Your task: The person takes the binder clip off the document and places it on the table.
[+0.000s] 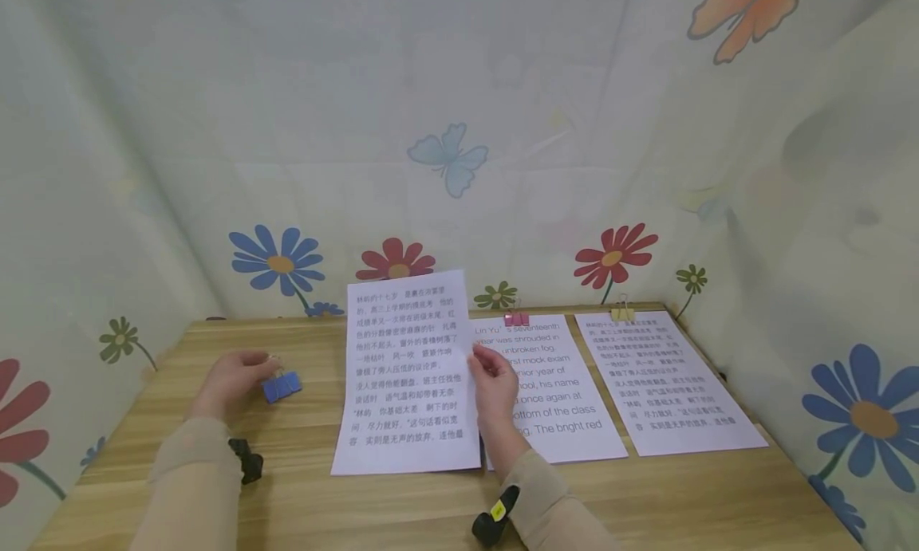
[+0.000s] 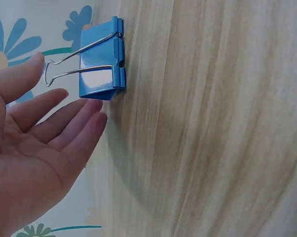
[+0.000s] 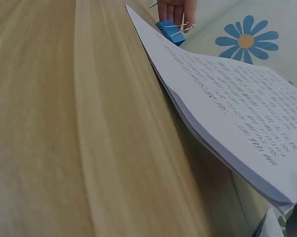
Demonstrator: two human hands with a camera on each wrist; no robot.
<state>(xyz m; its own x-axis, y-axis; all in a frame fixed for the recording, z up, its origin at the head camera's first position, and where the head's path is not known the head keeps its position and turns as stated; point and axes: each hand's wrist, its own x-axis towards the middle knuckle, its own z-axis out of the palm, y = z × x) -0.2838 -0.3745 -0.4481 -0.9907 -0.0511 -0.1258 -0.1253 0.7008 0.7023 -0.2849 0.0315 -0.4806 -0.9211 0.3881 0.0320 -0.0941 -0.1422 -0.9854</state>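
Note:
A blue binder clip (image 1: pixel 282 387) rests on the table at the left, its wire handle standing up. My left hand (image 1: pixel 233 379) is at that clip; in the left wrist view the thumb (image 2: pixel 27 74) and fingers are spread around the silver handle (image 2: pixel 52 74), not closed on it. My right hand (image 1: pixel 497 391) pinches the right edge of a stack of printed paper (image 1: pixel 402 383), tilted up with its lower edge near the tabletop. In the right wrist view the stack (image 3: pixel 237 108) shows several sheets, while the right fingers are mostly out of sight.
Right of the held stack lies a printed English sheet (image 1: pixel 567 407) with a pink binder clip (image 1: pixel 517 318) at its top. Farther right lies another printed sheet (image 1: pixel 682 399) with a yellow clip (image 1: pixel 622 312). A flowered curtain (image 1: pixel 459 80) surrounds the wooden table (image 1: pixel 359 511).

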